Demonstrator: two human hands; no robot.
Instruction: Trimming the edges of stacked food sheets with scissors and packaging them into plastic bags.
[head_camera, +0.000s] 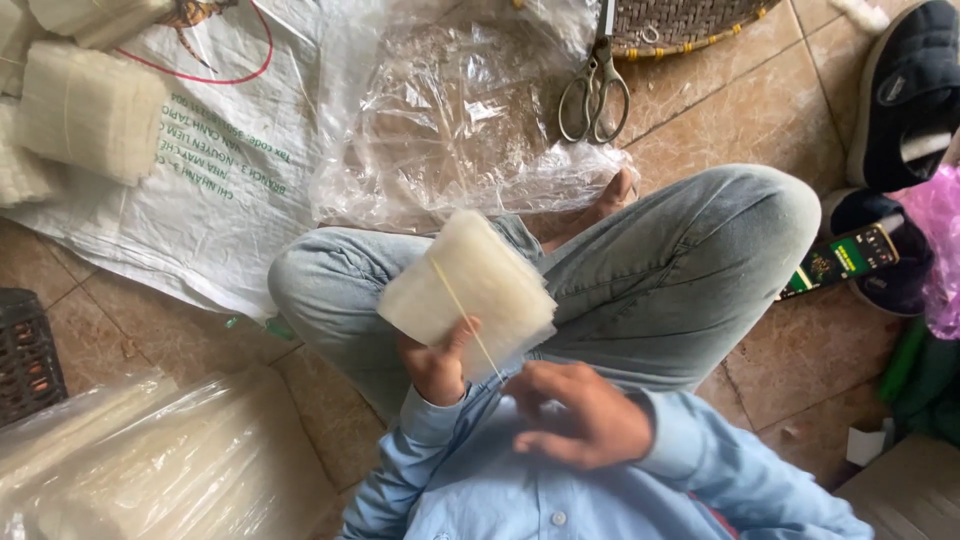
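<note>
Your left hand (437, 365) had a closed grip on a stack of translucent white sheets (468, 285), held above your crossed legs (650, 270). Your right hand (580, 415), fingers curled just beside it, pinched a thin strip (465, 320) running across the stack. Scissors (594, 92) lay on the floor beyond.

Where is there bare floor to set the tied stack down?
Bare tile lies right of the knee, before the green box. More lies between the scissors and dark shoe. The left is crowded: white sack, clear plastic, bagged stacks. The left hand holds the stack.
</note>
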